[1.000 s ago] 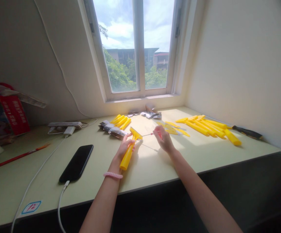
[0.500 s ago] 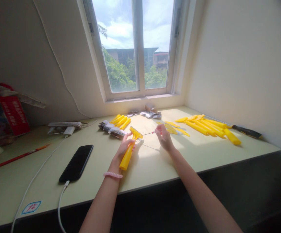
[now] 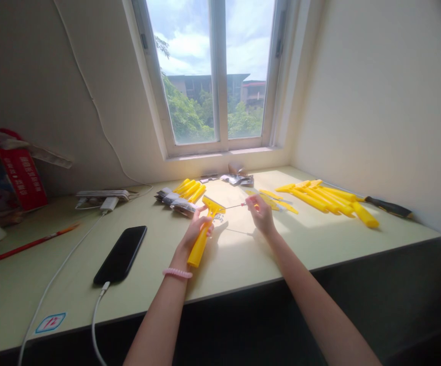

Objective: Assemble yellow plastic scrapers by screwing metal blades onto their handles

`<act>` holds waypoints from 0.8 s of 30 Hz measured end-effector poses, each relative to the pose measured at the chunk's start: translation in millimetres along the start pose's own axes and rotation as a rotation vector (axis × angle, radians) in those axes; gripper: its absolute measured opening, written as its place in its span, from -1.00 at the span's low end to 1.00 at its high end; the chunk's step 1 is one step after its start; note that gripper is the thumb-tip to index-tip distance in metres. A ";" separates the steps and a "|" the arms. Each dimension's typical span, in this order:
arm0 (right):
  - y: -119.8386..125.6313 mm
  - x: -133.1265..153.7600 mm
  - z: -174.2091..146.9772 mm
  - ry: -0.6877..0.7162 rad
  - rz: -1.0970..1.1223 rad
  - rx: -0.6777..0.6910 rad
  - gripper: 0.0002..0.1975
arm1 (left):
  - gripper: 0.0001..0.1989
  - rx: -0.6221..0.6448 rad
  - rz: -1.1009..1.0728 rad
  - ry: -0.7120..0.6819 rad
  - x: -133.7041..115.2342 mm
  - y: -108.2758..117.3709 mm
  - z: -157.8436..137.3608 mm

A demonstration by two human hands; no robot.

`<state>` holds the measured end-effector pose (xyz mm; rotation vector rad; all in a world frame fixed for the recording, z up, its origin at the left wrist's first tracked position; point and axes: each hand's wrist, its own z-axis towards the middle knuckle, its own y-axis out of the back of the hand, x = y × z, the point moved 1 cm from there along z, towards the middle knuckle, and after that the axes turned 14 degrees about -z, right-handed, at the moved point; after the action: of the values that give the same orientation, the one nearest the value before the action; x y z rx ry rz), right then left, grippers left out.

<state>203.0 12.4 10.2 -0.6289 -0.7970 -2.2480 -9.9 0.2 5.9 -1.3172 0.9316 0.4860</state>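
Observation:
My left hand (image 3: 196, 230) is wrapped round a yellow scraper (image 3: 200, 245), its wide head pointing away from me and its handle slanting down toward the desk edge. In my right hand (image 3: 259, 213) is a thin screwdriver (image 3: 235, 206), pinched at its red handle end. The shaft runs left, with its tip at the right side of the scraper head. Small metal screws (image 3: 218, 217) lie on the desk just beyond my left fingers. Flat yellow plates (image 3: 277, 201) lie behind my right hand, which partly hides them.
Yellow handles (image 3: 321, 197) are heaped at the right beside a black-handled tool (image 3: 388, 206). More yellow scrapers (image 3: 190, 190) with wrapped heads lie at the back left. A black phone (image 3: 120, 255) on a white cable and a power strip (image 3: 102, 196) are on the left.
Little differs. My right fingers have shifted slightly on the screwdriver, whose tip stays at the scraper head. My left hand keeps its hold on the scraper.

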 end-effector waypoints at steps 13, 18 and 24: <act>1.9 5.1 -3.4 0.107 -0.029 0.014 -0.82 | -0.50 -0.010 0.116 -0.073 -3.6 -11.3 -6.4; -1.6 6.0 -5.8 0.145 -0.016 0.048 -0.86 | -0.48 -0.034 0.110 -0.102 -1.1 -6.6 -1.0; 0.0 7.3 -6.9 0.131 -0.052 0.017 -0.80 | -0.47 -0.062 0.129 -0.104 -1.5 -6.1 -0.4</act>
<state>196.7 4.6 9.9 -0.4527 -0.7739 -2.3009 -6.2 -1.3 10.8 -1.2796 0.9247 0.6817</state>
